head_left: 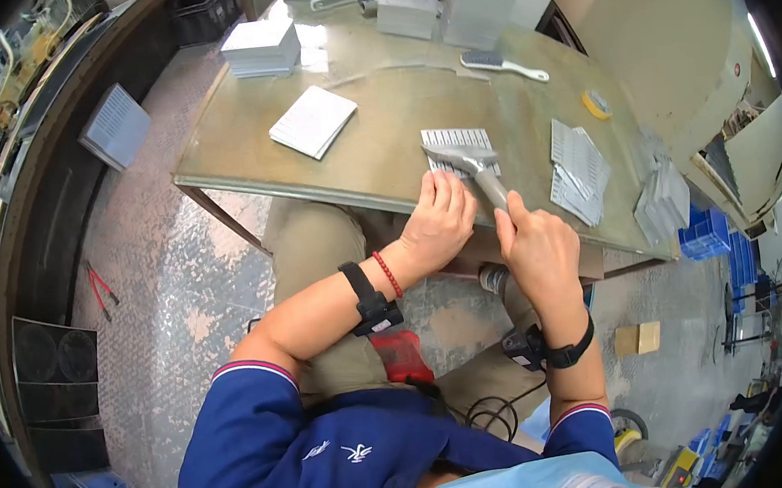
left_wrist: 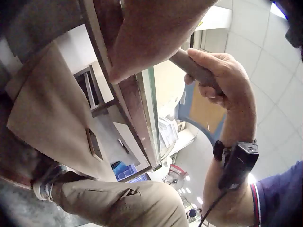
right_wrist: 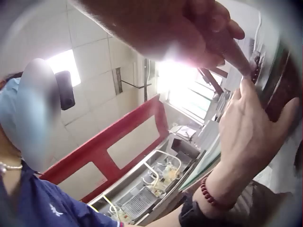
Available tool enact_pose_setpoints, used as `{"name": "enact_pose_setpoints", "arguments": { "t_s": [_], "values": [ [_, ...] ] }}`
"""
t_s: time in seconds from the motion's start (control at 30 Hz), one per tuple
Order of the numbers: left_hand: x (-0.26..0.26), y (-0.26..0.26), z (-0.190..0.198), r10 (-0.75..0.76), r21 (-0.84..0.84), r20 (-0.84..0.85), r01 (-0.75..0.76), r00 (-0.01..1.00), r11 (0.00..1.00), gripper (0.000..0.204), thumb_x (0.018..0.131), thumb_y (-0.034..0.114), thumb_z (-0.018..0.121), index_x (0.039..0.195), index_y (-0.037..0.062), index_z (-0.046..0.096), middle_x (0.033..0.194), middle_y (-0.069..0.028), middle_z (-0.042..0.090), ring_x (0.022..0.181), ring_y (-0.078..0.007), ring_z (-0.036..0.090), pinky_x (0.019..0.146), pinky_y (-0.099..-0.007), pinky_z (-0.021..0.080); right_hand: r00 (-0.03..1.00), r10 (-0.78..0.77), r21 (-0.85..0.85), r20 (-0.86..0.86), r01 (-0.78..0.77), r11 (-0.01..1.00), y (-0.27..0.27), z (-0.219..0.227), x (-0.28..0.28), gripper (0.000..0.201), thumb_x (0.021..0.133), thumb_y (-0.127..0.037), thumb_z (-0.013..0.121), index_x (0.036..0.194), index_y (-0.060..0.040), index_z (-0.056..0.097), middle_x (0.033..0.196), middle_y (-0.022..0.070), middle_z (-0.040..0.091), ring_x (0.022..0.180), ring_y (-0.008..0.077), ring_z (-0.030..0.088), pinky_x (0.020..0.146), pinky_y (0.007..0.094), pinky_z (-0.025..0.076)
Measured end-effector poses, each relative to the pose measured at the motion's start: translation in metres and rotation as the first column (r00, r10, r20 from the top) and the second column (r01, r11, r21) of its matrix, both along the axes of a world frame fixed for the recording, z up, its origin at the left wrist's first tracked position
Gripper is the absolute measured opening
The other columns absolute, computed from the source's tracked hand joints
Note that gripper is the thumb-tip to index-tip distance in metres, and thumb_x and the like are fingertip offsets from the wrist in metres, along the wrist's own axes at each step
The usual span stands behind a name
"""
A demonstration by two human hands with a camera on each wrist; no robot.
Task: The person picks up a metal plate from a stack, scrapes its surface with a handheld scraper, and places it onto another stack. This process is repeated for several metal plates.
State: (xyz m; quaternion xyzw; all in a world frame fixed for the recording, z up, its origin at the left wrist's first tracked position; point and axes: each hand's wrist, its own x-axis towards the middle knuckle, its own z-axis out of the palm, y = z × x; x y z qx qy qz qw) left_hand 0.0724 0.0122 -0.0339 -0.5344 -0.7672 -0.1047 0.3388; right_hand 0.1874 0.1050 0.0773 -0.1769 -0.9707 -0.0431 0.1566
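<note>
My right hand (head_left: 540, 242) grips the grey handle of a tool (head_left: 490, 185) with a wide crosswise head. That head lies over a white slotted panel (head_left: 456, 135) near the table's front edge, covering part of it. My left hand (head_left: 440, 221) is at the panel's near edge, its fingertips close beside the tool's head. The right wrist view shows the left hand (right_wrist: 251, 125) with fingers fairly straight and thumb spread apart. In the left wrist view the right hand (left_wrist: 220, 75) wraps round the grey handle (left_wrist: 196, 70); the tool's head is hidden there.
Left on the table (head_left: 234, 155) is a short pile of white panels (head_left: 313, 122), with a taller stack (head_left: 260, 49) behind. More slotted panels (head_left: 578, 172) lie to the right. A white-handled brush (head_left: 504, 66) and yellow tape roll (head_left: 595, 104) sit farther back.
</note>
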Motion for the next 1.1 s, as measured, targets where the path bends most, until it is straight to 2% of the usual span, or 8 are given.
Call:
{"name": "enact_pose_setpoints", "arguments": {
  "t_s": [0.23, 0.47, 0.67, 0.87, 0.97, 1.03, 1.07, 1.1],
  "values": [
    [0.001, -0.001, 0.001, -0.003, -0.005, -0.015, 0.003, 1.000, 1.000, 0.070, 0.067, 0.042, 0.074, 0.111, -0.0085, 0.057, 0.114, -0.0295, 0.058, 0.111, -0.0428, 0.055, 0.100, -0.0517, 0.041, 0.998, -0.049, -0.016, 0.031, 0.049, 0.999, 0.015, -0.012, -0.019, 0.025, 0.092, -0.029, 0.059, 0.098, -0.0059, 0.062, 0.064, 0.0171, 0.065, 0.059, 0.0352, 0.066, 0.054, 0.0436, 0.054],
    [0.005, -0.003, 0.006, -0.004, -0.025, 0.029, 0.004, 1.000, 1.000, 0.073, 0.066, 0.042, 0.075, 0.114, -0.0104, 0.055, 0.115, -0.0316, 0.057, 0.112, -0.0429, 0.054, 0.101, -0.0514, 0.042, 0.995, -0.096, -0.001, -0.010, 0.096, 0.995, 0.009, -0.012, -0.004, 0.025, 0.092, -0.029, 0.059, 0.097, -0.0050, 0.062, 0.064, 0.0173, 0.065, 0.060, 0.0353, 0.067, 0.054, 0.0433, 0.054],
    [0.002, -0.001, -0.001, -0.011, -0.025, 0.007, 0.011, 1.000, 1.000, 0.074, 0.065, 0.042, 0.076, 0.114, -0.0100, 0.056, 0.115, -0.0309, 0.057, 0.112, -0.0427, 0.055, 0.102, -0.0502, 0.041, 0.991, -0.123, -0.021, 0.053, 0.125, 0.992, 0.016, -0.004, -0.006, 0.026, 0.092, -0.030, 0.058, 0.096, -0.0044, 0.062, 0.063, 0.0174, 0.065, 0.060, 0.0358, 0.067, 0.054, 0.0440, 0.054],
    [0.005, -0.001, 0.003, -0.015, -0.037, 0.047, 0.017, 0.999, 0.999, 0.074, 0.066, 0.042, 0.076, 0.115, -0.0099, 0.055, 0.117, -0.0303, 0.056, 0.113, -0.0424, 0.054, 0.103, -0.0505, 0.040, 0.989, -0.151, -0.066, -0.007, 0.150, 0.987, 0.026, -0.010, -0.009, 0.026, 0.092, -0.031, 0.058, 0.091, -0.0045, 0.061, 0.064, 0.0199, 0.064, 0.061, 0.0379, 0.066, 0.055, 0.0450, 0.054],
    [0.005, -0.004, 0.008, -0.021, -0.043, 0.061, 0.024, 0.998, 0.999, 0.074, 0.067, 0.041, 0.076, 0.116, -0.0102, 0.055, 0.118, -0.0300, 0.056, 0.114, -0.0422, 0.054, 0.104, -0.0502, 0.039, 0.995, -0.091, -0.069, -0.030, 0.089, 0.994, 0.040, -0.009, -0.016, 0.025, 0.091, -0.030, 0.059, 0.089, -0.0050, 0.061, 0.065, 0.0187, 0.065, 0.063, 0.0370, 0.067, 0.057, 0.0453, 0.054],
    [0.005, -0.007, 0.012, -0.033, -0.052, 0.061, 0.036, 0.998, 0.998, 0.073, 0.068, 0.041, 0.076, 0.117, -0.0104, 0.055, 0.119, -0.0300, 0.056, 0.114, -0.0419, 0.054, 0.105, -0.0500, 0.038, 0.989, -0.089, -0.101, -0.117, 0.077, 0.992, 0.054, -0.009, -0.017, 0.026, 0.090, -0.031, 0.060, 0.087, -0.0046, 0.062, 0.066, 0.0165, 0.066, 0.068, 0.0370, 0.067, 0.059, 0.0457, 0.054],
    [0.004, -0.009, 0.015, -0.066, -0.047, 0.124, 0.072, 0.990, 0.996, 0.073, 0.069, 0.040, 0.076, 0.117, -0.0109, 0.055, 0.119, -0.0302, 0.056, 0.115, -0.0419, 0.054, 0.105, -0.0500, 0.038, 0.980, -0.094, -0.158, -0.177, 0.065, 0.985, 0.060, -0.007, -0.012, 0.026, 0.087, -0.030, 0.064, 0.096, -0.0057, 0.069, 0.067, 0.0162, 0.066, 0.068, 0.0320, 0.069, 0.060, 0.0425, 0.053],
    [0.003, -0.012, 0.018, -0.098, -0.044, 0.187, 0.108, 0.977, 0.993, 0.072, 0.070, 0.039, 0.076, 0.117, -0.0115, 0.054, 0.119, -0.0305, 0.056, 0.116, -0.0419, 0.053, 0.105, -0.0501, 0.038, 0.978, -0.095, -0.160, -0.187, 0.065, 0.985, 0.070, -0.008, -0.007, 0.026, 0.087, -0.030, 0.064, 0.096, -0.0057, 0.069, 0.067, 0.0162, 0.066, 0.068, 0.0320, 0.069, 0.060, 0.0425, 0.053]
  ]
}}
